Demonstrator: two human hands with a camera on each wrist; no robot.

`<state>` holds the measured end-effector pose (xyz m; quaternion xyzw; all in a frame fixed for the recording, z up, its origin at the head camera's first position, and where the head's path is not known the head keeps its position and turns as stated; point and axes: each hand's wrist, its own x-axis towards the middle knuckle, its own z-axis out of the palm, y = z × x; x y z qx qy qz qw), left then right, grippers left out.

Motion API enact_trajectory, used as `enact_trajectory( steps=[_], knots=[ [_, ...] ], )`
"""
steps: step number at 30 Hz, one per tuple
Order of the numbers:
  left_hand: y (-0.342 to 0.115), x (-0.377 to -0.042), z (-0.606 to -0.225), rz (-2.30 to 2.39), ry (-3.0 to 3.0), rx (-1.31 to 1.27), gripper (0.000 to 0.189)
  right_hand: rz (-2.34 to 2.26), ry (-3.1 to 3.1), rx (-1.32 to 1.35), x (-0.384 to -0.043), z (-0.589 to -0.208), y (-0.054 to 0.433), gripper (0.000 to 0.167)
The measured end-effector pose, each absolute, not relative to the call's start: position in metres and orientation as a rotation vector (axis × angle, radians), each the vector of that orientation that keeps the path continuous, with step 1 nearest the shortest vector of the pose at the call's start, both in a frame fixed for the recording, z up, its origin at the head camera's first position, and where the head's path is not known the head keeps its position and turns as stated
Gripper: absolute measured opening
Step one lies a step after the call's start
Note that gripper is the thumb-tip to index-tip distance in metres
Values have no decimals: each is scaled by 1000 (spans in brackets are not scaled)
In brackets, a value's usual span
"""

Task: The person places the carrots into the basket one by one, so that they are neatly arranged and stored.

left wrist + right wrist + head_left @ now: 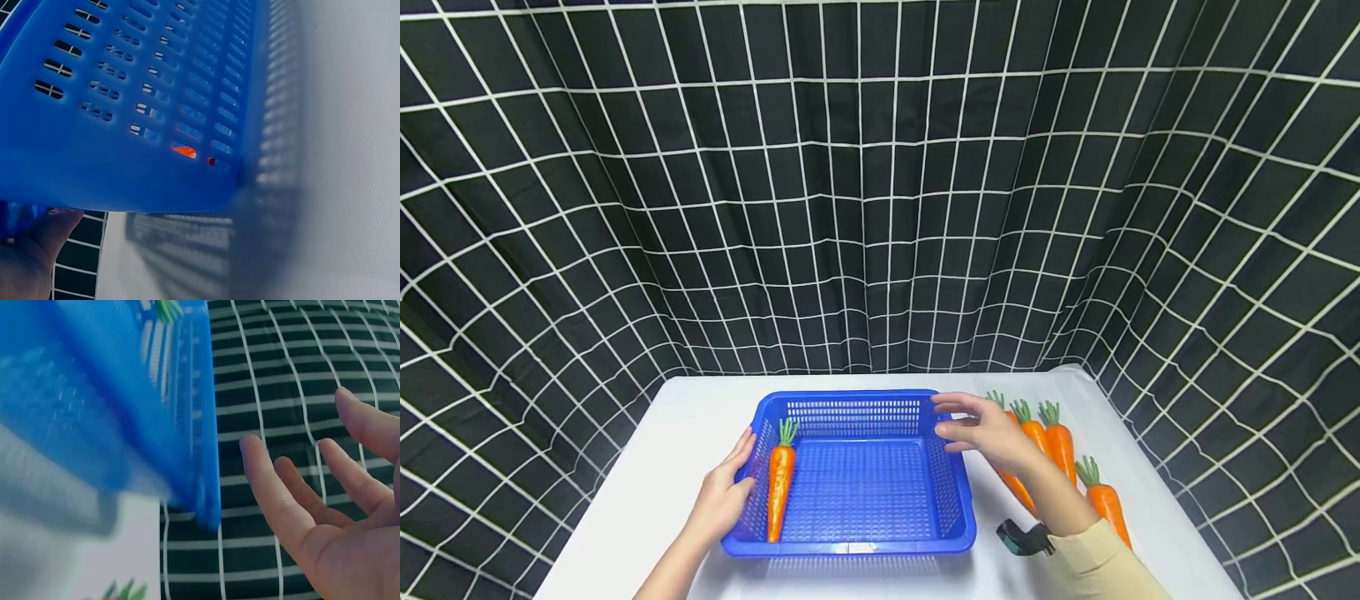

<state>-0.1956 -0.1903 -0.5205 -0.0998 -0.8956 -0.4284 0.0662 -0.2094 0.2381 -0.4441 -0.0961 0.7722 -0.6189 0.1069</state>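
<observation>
A blue plastic basket (865, 548) with slotted walls stands on the white table. One orange carrot (780, 487) with green stems lies inside along its left wall; a bit of orange shows through the slots in the left wrist view. My left hand (722, 492) rests at the left rim, fingers extended along it and thumb (53, 234) at the edge. Over by the right rim, my right hand (981, 429) hovers with fingers spread and nothing between them. The right wrist view shows a gap between those fingers (275, 500) and the basket.
Three carrots (1062, 450) lie side by side right of the basket, partly behind the right hand and forearm. Another carrot (1108, 508) lies nearer the table's right edge. A dark strapped device (1024, 539) sits beneath the right wrist. Black curtains (880, 208) with white grid lines surround the table.
</observation>
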Motion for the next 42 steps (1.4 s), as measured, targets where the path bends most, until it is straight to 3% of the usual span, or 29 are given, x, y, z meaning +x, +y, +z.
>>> enact_trajectory(
  steps=[10, 23, 29, 42],
  knots=[
    [-187, -199, -521, -1314, -2701, -267, 67, -1706, 2509, -119, -186, -450, 315, 65],
    [-184, -204, -521, -1302, -2712, -280, 67, -1367, 2705, 299, -147, -476, 397, 83],
    [-184, -206, -521, -1277, -2714, -296, 67, -1321, 2662, 452, -145, -492, 420, 92],
    [-183, -204, -523, -1277, -2716, -272, 66, -1252, 2528, 588, -151, -537, 438, 92]
  ],
)
